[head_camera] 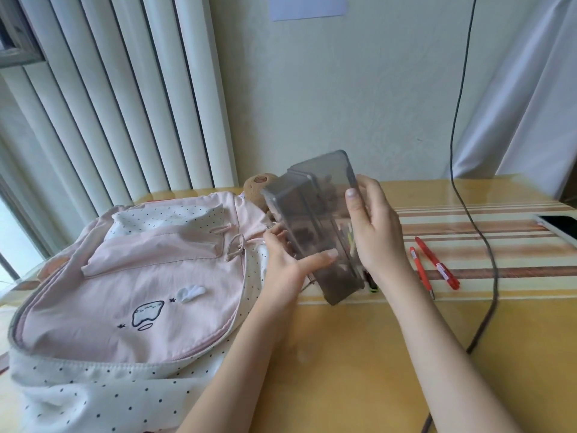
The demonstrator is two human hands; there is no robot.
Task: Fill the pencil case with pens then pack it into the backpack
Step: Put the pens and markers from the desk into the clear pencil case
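A smoky grey see-through pencil case (315,220) is held tilted above the table, its lid hinged up and away. My left hand (287,260) grips its lower left side, thumb lying across the front. My right hand (374,229) holds the right side, thumb on the upper edge. Some pens show faintly inside near the right wall. Two red pens (435,265) lie on the table to the right of my right hand. The pink and white dotted backpack (125,282) lies flat at the left, touching my left wrist.
A brown plush toy (257,189) sits behind the case beside the backpack. A dark cable (487,245) runs down the wall and across the table at right. A white phone (559,226) lies at the far right edge. A radiator stands behind.
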